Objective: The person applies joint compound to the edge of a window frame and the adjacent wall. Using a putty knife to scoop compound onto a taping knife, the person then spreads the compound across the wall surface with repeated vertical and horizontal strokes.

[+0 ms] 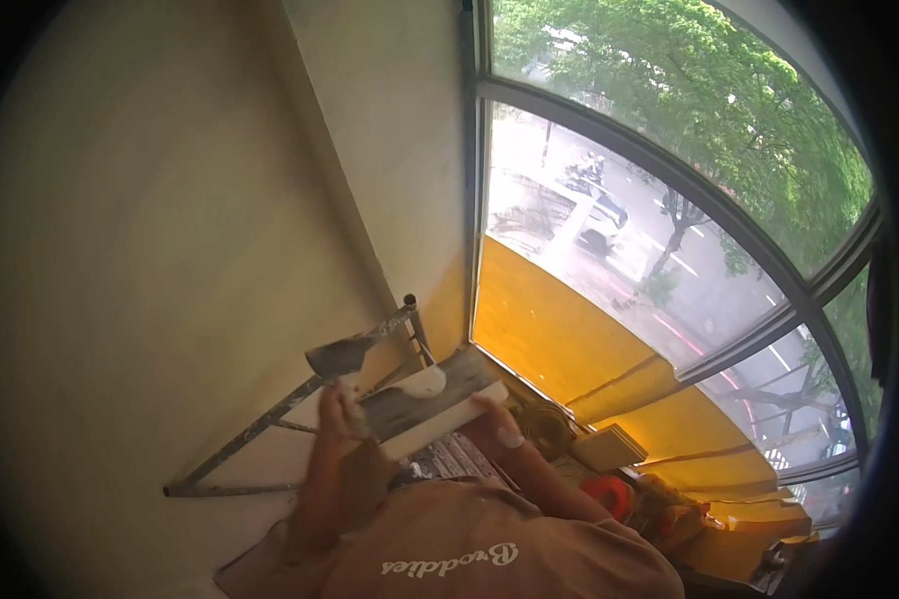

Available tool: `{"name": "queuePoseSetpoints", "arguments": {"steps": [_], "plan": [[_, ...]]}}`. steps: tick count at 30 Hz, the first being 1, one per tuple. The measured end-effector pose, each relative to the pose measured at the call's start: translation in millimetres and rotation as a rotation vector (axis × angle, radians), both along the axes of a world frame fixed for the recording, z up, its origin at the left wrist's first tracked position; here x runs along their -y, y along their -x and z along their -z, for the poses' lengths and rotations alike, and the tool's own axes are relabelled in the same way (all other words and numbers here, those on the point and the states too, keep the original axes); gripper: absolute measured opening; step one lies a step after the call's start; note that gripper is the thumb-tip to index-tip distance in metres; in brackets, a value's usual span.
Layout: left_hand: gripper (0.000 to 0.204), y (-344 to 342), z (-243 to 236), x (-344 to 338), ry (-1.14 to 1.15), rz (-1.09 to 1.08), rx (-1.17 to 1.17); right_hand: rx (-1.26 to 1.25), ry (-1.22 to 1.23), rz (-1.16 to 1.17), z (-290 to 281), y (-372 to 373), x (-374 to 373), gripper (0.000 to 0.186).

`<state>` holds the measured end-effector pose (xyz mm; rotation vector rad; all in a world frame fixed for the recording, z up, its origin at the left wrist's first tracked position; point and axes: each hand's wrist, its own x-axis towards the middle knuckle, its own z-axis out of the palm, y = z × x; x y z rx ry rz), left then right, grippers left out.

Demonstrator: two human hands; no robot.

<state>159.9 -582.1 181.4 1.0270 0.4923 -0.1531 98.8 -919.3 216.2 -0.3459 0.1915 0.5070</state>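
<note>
Grey metal at centre: what is it?

Flat plate point(390, 407), held out in front of the shirt point(449, 554), tilted, its right end higher. Pale paste point(428, 382) in a rounded lump on top; whitish strip point(448, 421) along the near edge.

Which hand has it?

Right hand point(491, 427), closed on the near edge, towards the right end. Fingers partly hidden, exact grip unclear.

And the left?

Left hand point(340, 411), fingers curled round the handle of a scraper point(338, 357). Broad dark blade, pointing up, just beyond the plate's left end. Some blur; cannot tell whether hand and plate touch.

Surroundings?

Plain wall point(170, 250) on the left, paint-spattered metal frame point(235, 447) near it. Yellow panel point(534, 309) under the window point(659, 190), trees and road outside. Red object point(609, 494) low on the right, kind unclear.
</note>
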Motion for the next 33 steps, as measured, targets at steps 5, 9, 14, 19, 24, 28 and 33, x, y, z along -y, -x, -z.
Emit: {"name": "queuePoseSetpoints", "arguments": {"steps": [5, 9, 14, 19, 24, 28, 33], "plan": [[0.028, 10.9, -51.4, -86.2, -0.312, 0.328, 0.037, 0.144, 0.467, 0.183, -28.2, -38.3, 24.4, 0.033], [0.025, 1.1, -111.6, -75.1, -0.319, 0.494, -0.079, 0.102, 0.274, 0.109, 35.1, -94.8, 40.6, 0.037], [0.027, -32.5, -101.7, -73.2, -0.191, 0.728, -0.075, 0.003, 0.25, 0.085, 20.1, -136.5, 9.3, 0.039], [0.026, -88.2, -70.2, -73.3, -0.146, 0.855, -0.061, 0.251, 0.561, 0.175, -37.9, -153.2, -29.5, 0.029], [0.026, -127.8, -45.5, -76.6, -0.18, 0.809, -0.148, 0.55, 1.231, -0.038, -101.3, -154.8, -74.0, 0.031], [0.025, -146.7, -48.6, -60.2, -0.089, 0.803, -0.118, 0.953, 1.537, -0.082, -114.2, -165.5, -96.7, 0.051], [0.025, -151.7, -53.7, -52.5, -0.041, 0.76, -0.039, 1.183, 1.585, -0.109, -103.2, -179.3, -89.5, 0.075]]}}
